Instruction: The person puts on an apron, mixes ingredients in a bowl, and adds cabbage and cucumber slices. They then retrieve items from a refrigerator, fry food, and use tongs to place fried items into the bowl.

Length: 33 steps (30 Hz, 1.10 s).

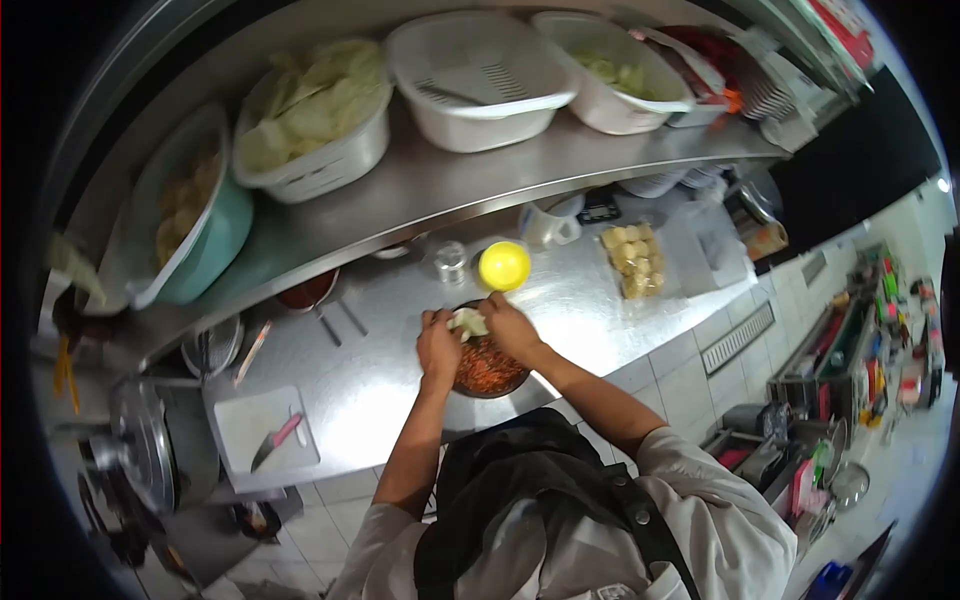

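My left hand [438,345] and my right hand [510,327] are close together above a round dark bowl [489,396]. Between them they pinch a pale green leaf piece [466,322], which looks like cabbage. Fingers of both hands are closed on it. Inside the bowl lies a shredded orange-red mixture [490,365], partly hidden by my hands. Just beyond my right hand stands a yellow bowl [504,266], with a clear glass [450,262] to its left.
A white cutting board [240,430] with a pink-handled knife [287,430] lies at left. Bagged pale round pieces [633,262] and a clear plastic tub [708,245] are at right. Overhead, a metal shelf [400,195] carries several tubs; a large pot [150,450] stands far left.
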Motion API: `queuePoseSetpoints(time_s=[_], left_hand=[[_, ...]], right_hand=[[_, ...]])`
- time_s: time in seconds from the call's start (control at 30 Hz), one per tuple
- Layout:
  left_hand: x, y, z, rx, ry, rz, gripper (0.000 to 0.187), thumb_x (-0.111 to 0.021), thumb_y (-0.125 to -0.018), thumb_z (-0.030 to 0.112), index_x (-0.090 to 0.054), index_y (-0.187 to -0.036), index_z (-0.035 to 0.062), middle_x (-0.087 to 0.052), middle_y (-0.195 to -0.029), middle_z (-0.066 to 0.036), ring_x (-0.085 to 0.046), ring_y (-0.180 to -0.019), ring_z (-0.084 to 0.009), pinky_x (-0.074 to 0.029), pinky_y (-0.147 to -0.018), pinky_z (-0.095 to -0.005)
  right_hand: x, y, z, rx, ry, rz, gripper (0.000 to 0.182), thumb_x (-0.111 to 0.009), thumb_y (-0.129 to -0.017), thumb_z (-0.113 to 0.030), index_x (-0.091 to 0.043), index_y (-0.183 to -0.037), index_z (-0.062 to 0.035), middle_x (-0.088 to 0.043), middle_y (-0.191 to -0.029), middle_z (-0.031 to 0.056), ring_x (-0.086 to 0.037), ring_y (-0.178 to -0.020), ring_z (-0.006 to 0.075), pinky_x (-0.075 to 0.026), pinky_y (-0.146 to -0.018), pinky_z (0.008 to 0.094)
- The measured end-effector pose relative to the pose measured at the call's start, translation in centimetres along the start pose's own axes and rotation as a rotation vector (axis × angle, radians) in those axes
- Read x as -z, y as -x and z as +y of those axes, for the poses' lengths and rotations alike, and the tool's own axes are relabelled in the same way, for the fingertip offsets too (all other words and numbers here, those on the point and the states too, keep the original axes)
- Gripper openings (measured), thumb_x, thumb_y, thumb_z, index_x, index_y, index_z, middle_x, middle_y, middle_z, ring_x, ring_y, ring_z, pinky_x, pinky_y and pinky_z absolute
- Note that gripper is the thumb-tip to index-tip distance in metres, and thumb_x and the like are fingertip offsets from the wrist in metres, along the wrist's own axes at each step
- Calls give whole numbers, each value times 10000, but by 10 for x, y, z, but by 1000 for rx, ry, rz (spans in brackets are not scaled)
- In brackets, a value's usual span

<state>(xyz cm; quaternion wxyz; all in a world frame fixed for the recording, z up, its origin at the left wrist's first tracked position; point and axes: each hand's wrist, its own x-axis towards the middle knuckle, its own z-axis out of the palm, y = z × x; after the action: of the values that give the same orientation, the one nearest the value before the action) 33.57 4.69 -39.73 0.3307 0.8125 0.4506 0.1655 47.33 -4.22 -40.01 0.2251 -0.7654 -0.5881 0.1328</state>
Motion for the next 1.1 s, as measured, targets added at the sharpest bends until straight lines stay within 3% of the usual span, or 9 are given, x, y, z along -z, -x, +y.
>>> queuePoseSetpoints(time_s=[0.07, 0.27, 0.3, 0.4, 0.53, 0.8, 0.87, 1.0, 1.1], left_hand=[[2, 1, -1, -69, -26, 15, 253, -709, -727, 96, -602, -952, 50, -557, -990, -139, -581, -867, -344, -477, -746, -408], [0, 31, 64, -354, 215, 28, 257, -681, -790, 120, -587, -1005, 14, -538, -958, -151, -563, -838, -299, -466, -735, -367], [-4, 44, 85, -348, 349, -129, 239, -676, -797, 108, -590, -1001, 16, -554, -918, -133, -567, -794, -261, -467, -706, -340], [-55, 78, 124, -512, 522, -486, 204, -668, -811, 77, -598, -993, 16, -589, -815, -74, -566, -683, -144, -466, -627, -276], [-142, 129, 203, -538, 645, -988, 210, -654, -838, 79, -602, -1030, 10, -623, -864, -53, -589, -726, -102, -484, -654, -251], [-406, 196, 242, -418, -50, -1800, 309, -600, -888, 191, -574, -1165, 56, -644, -1036, -129, -627, -921, -181, -498, -804, -297], [-459, 195, 251, -406, -337, -1905, 302, -583, -891, 186, -574, -1167, 64, -640, -1034, -130, -625, -906, -183, -500, -793, -299], [-564, 208, 304, -576, -832, -2008, 292, -551, -898, 177, -573, -1173, 79, -633, -1030, -132, -620, -876, -186, -503, -772, -303], [-646, 216, 345, -836, -1111, -2036, 289, -527, -903, 170, -573, -1177, 91, -627, -1026, -133, -617, -853, -189, -505, -756, -305]], right_hand=[[7, 22, -11, 58, -64, 182, 229, -559, -758, -60, -532, -978, 1, -505, -997, 202, -568, -922, 383, -492, -786, 421], [29, 183, 4, -112, -695, -337, 233, -484, -925, -258, -576, -910, -45, -604, -784, 154, -590, -719, 282, -466, -702, 375], [21, 225, 28, -331, -691, -479, 249, -515, -932, -286, -615, -997, -67, -655, -926, 96, -615, -844, 167, -470, -755, 346], [-21, 382, 118, -379, -643, -515, 536, -373, -961, -459, -509, -1266, -39, -499, -1307, 165, -480, -1191, 256, -367, -1000, 375], [-16, 475, 160, -1306, -1051, -483, 711, -365, -890, -604, -373, -1386, -94, -426, -1393, 110, -419, -1266, 259, -356, -1013, 426], [-20, 656, 239, -1434, -1472, 159, 688, -448, -844, -626, -471, -1324, -134, -535, -1290, 102, -529, -1147, 286, -422, -930, 494], [-33, 693, 254, -1445, -1214, 43, 600, -520, -838, -509, -497, -1305, -132, -555, -1261, 101, -557, -1087, 287, -443, -867, 511], [5, 726, 204, -1718, -1520, 334, 573, -586, -783, -467, -502, -1298, -230, -521, -1296, 53, -545, -1061, 287, -448, -784, 509], [-32, 717, 177, -1382, -2003, 936, 730, -579, -794, -561, -301, -1423, -317, -233, -1512, 37, -275, -1349, 336, -309, -1000, 588]])
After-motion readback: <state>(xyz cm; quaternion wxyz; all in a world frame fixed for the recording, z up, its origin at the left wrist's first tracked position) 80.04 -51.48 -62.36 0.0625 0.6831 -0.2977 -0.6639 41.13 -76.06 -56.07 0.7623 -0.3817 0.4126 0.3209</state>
